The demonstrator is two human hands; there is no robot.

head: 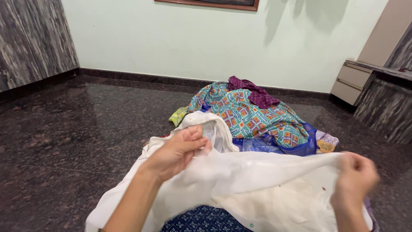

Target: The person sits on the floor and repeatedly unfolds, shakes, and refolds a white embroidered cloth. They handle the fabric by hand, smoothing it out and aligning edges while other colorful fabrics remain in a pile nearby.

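Both hands grip the white cloth [257, 189]: the left hand [174, 152] pinches one edge, the right hand [356, 180] closes on the other. I think an even pull keeps it flat. Beyond the hands lies the clothes pile [253, 116].

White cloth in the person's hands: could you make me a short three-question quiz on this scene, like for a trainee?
1. True or false: both hands grip the white cloth.
2. Which lies on top of the pile of clothes behind the cloth? A) a purple garment B) a red towel C) a black shoe
3. Fill in: under the white cloth, near the bottom edge, shows a dark ____ patterned fabric.

Key
1. True: the left hand pinches it near a rounded opening, the right hand holds the other end, with the cloth stretched between them.
2. A: the purple garment tops the teal patterned cloth.
3. Blue.
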